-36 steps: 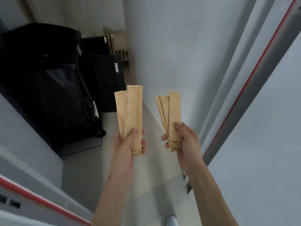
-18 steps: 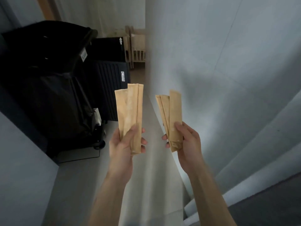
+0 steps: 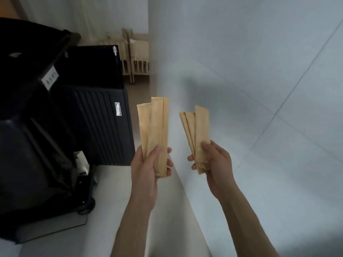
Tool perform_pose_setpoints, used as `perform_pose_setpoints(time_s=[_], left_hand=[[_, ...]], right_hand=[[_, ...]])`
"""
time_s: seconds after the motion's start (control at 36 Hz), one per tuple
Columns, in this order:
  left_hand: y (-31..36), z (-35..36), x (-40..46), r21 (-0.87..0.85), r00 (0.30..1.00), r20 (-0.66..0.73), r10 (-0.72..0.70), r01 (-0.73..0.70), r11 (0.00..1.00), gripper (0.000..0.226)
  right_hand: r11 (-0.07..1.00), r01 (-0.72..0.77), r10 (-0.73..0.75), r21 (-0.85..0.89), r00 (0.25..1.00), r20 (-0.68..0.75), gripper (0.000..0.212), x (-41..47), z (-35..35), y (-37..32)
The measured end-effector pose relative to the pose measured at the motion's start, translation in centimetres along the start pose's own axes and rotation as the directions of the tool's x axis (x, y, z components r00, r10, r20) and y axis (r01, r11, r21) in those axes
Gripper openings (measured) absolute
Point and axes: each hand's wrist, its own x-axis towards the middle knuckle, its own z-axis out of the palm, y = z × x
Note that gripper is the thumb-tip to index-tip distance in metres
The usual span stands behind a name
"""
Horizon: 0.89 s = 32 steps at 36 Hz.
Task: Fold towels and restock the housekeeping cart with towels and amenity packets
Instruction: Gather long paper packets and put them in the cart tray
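My left hand [image 3: 148,169] grips the lower end of a small bunch of long tan amenity packets [image 3: 154,127], which stand upright in front of me. My right hand [image 3: 216,162] holds a second fanned bunch of the same tan packets [image 3: 198,130], thumb pressed on the front one. The two bunches are a short gap apart at chest height. To the left stands the dark housekeeping cart [image 3: 37,136] with a black bag and a small wheel [image 3: 87,206] at its base.
A black ribbed bin or case [image 3: 100,125] stands beside the cart against the left side. A pale wall [image 3: 241,71] runs close along my right. Light wooden cribs [image 3: 135,56] stand at the far end of the narrow corridor floor [image 3: 104,191].
The view has swung left and forward along the corridor; the cart and bin appear nearer. Both hands keep the same hold on their packets.
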Motion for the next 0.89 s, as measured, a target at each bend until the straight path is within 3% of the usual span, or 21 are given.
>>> perform_pose_setpoints(time_s=[0.36, 0.69, 0.89], left_hand=[[3.3, 0.7, 19.0, -0.026, 0.999, 0.044, 0.026, -0.025, 0.999, 0.03], [4.2, 2.2, 36.6, 0.006, 0.974, -0.174, 0.143, -0.144, 0.989, 0.029], [6.2, 5.0, 46.8, 0.08, 0.959, -0.167, 0.227, -0.216, 0.973, 0.029]], right_hand=[[0.998, 0.041, -0.043, 0.039, 0.998, 0.044, 0.017, 19.1, 8.0, -0.9], [0.995, 0.012, -0.037, 0.095, 0.963, 0.268, 0.024, 39.2, 14.5, -0.2], [0.995, -0.042, 0.01, 0.086, 0.94, 0.342, 0.024, 50.8, 18.7, -1.2]])
